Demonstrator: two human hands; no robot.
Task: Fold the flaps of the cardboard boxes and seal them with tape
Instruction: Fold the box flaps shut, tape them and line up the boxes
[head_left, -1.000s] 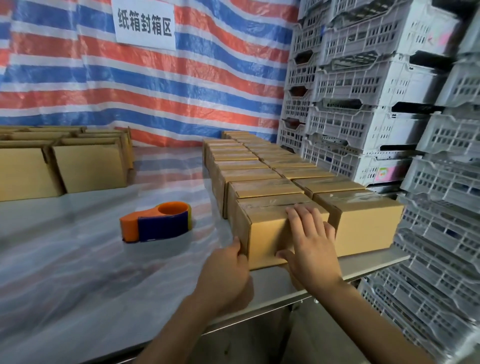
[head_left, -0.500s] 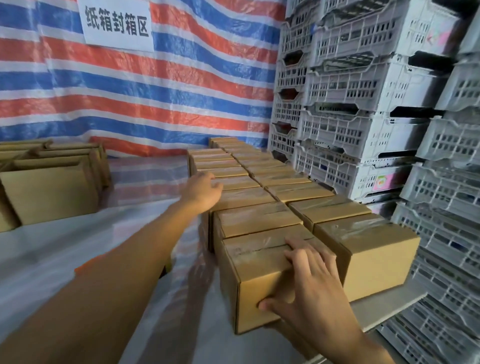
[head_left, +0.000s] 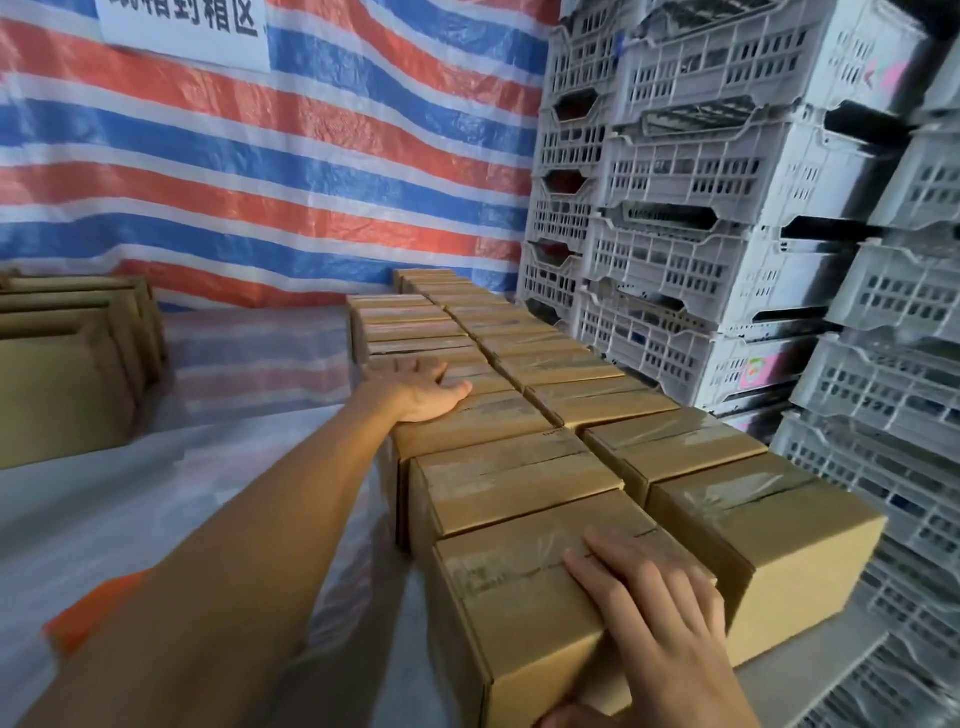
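Cardboard boxes (head_left: 675, 447) taped, two rows under our hands; left hand (head_left: 421, 392) flat farther up, right hand (head_left: 654, 613) flat atop nearest box (head_left: 498, 639).

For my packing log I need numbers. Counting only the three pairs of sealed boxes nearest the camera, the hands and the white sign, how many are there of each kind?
Sealed cardboard boxes: 6
Hands: 2 (left hand, right hand)
White sign: 1
Total: 9
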